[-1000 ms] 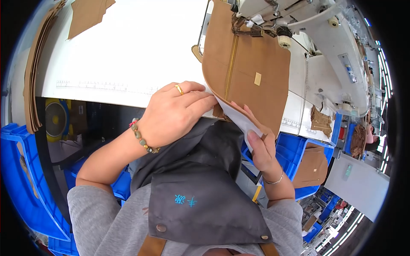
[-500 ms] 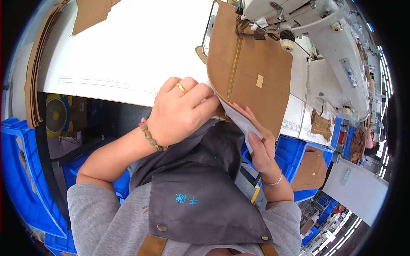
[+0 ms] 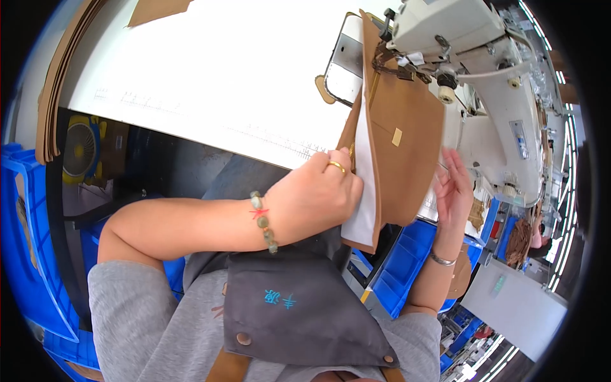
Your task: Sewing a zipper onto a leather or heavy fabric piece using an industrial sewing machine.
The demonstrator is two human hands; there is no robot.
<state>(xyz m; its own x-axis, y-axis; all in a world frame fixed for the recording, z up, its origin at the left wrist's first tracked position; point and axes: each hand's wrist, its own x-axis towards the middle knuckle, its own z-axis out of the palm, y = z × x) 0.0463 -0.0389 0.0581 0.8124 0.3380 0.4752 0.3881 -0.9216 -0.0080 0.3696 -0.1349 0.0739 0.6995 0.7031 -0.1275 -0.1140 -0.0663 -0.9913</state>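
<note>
A brown leather-like panel [image 3: 407, 114] with a small tan patch lies under the sewing machine head [image 3: 388, 60]. Its left part is folded up, baring a white lining [image 3: 363, 172] and a bit of brass zipper [image 3: 352, 150]. My left hand [image 3: 321, 194] is closed at that fold, its fingertips pinching the panel by the zipper. Part of the grip hides behind the knuckles. Beyond the panel's right edge, my right hand [image 3: 455, 191] has its fingers stretched out and holds nothing. Whether it touches the edge I cannot tell.
The white table [image 3: 210, 83] carries ruler marks along its front edge. More brown pieces hang over its left end [image 3: 54, 95], and another lies at the back [image 3: 159, 9]. Blue bins stand at the left [image 3: 38, 242] and lower right [image 3: 402, 267]. A yellow fan [image 3: 83, 149] sits below the table.
My left hand has moved right, and the panel's left side is now folded up, showing more lining. My right hand has let go of the lower edge and moved right and farther away.
</note>
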